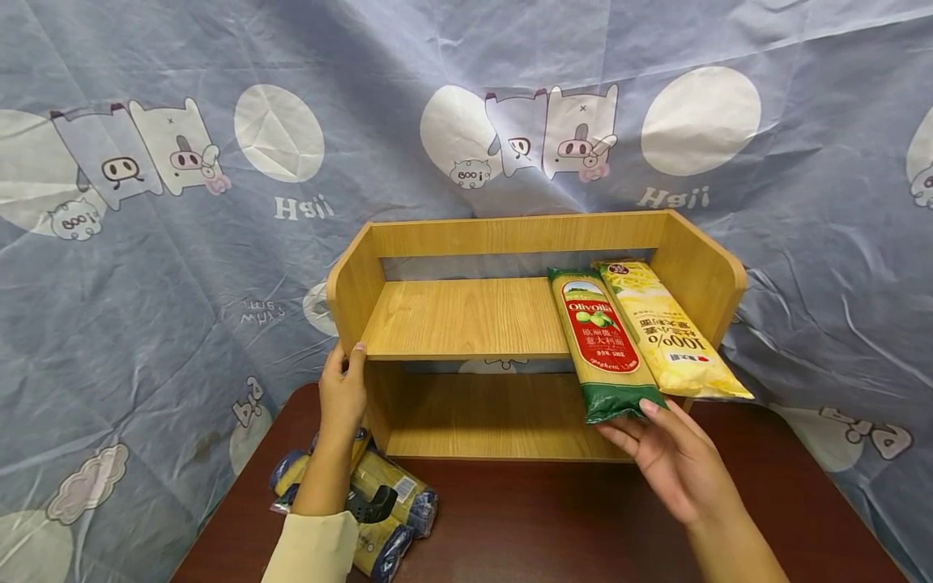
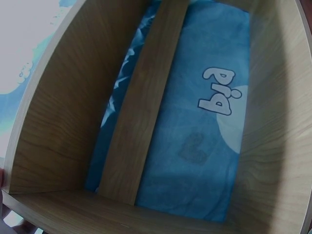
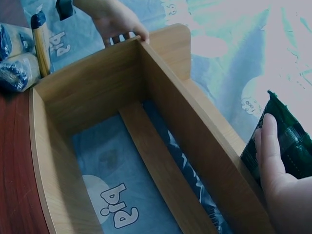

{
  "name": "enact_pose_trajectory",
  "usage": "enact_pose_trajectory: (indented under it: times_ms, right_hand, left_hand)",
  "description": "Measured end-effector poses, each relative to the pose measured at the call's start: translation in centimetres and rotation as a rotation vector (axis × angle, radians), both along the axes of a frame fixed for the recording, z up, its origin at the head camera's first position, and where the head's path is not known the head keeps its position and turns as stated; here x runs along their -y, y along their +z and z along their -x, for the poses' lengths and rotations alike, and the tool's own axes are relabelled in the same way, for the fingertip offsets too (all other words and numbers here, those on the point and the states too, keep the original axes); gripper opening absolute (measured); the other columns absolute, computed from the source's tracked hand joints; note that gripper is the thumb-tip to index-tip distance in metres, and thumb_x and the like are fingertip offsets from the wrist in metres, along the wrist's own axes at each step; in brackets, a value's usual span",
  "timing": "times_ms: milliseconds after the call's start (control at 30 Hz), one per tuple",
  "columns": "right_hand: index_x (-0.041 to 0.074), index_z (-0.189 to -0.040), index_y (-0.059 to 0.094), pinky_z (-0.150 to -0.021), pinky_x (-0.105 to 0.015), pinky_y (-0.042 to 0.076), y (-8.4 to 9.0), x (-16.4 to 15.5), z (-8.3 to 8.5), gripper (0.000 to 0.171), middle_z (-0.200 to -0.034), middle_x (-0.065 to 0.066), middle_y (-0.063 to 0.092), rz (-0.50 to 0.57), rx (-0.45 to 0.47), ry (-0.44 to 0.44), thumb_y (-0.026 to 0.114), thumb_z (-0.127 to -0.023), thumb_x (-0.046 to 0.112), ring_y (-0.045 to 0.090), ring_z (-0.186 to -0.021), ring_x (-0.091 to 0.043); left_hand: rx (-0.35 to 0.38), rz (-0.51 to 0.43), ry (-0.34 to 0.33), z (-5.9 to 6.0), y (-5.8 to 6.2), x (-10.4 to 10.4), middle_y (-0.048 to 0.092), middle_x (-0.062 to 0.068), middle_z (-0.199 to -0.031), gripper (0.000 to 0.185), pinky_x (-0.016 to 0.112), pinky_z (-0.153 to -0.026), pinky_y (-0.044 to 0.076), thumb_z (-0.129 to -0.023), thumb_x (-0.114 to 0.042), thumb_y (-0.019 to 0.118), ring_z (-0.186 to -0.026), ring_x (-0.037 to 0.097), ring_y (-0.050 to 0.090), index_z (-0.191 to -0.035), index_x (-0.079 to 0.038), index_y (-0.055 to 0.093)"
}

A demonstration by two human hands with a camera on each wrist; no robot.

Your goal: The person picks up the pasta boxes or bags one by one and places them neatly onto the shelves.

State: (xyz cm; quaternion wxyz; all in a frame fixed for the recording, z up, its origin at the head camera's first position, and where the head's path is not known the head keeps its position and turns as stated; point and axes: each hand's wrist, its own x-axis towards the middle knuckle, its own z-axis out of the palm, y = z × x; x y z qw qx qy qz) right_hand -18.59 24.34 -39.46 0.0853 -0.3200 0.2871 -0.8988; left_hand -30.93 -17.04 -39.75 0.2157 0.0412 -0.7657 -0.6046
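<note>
A two-level wooden shelf (image 1: 466, 320) stands on a dark table. Two long pasta packets lie on its upper board at the right. One is green and red (image 1: 601, 340), the other yellow (image 1: 670, 332), and both stick out over the front edge. My left hand (image 1: 344, 393) grips the shelf's left side panel, thumb on its front edge. In the right wrist view its fingers (image 3: 119, 22) curl over that panel. My right hand (image 1: 656, 441) has straight fingers, and their tips touch the green packet's near end (image 3: 290, 146). The left wrist view shows only the shelf's inside (image 2: 63, 112).
Several blue-and-yellow pasta packets (image 1: 372, 502) lie in a heap on the table (image 1: 554, 518) by my left forearm. A blue cartoon-print cloth (image 1: 146, 283) hangs behind and shows through the shelf's open back. The upper board's left part is bare.
</note>
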Motion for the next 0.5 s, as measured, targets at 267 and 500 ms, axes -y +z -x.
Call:
enact_pose_trajectory:
  times_ms: [267, 500]
  right_hand:
    - [0.0, -0.148, 0.044, -0.105, -0.047, 0.051, 0.2, 0.1, 1.2, 0.048, -0.144, -0.013, 0.057, -0.039, 0.035, -0.081, 0.015, -0.109, 0.003, 0.062, -0.125, -0.033]
    - [0.0, -0.148, 0.041, -0.101, -0.044, 0.055, -0.1, 0.9, -0.1, 0.042, -0.141, -0.009, 0.059, -0.187, 0.004, -0.332, 0.023, -0.11, 0.003, 0.065, -0.123, -0.026]
  left_hand:
    - [-0.008, -0.022, -0.005, -0.1, -0.1, -0.1, 0.052, 0.012, -0.141, 0.05, 0.054, -0.105, 0.046, -0.103, -0.05, 0.05, -0.127, 0.034, 0.053, -0.147, -0.025, 0.053]
    - [0.001, -0.026, -0.015, -0.1, -0.1, 0.0, 0.051, 0.01, -0.141, 0.05, 0.054, -0.104, 0.047, -0.103, -0.05, 0.051, -0.126, 0.033, 0.053, -0.147, -0.027, 0.053]
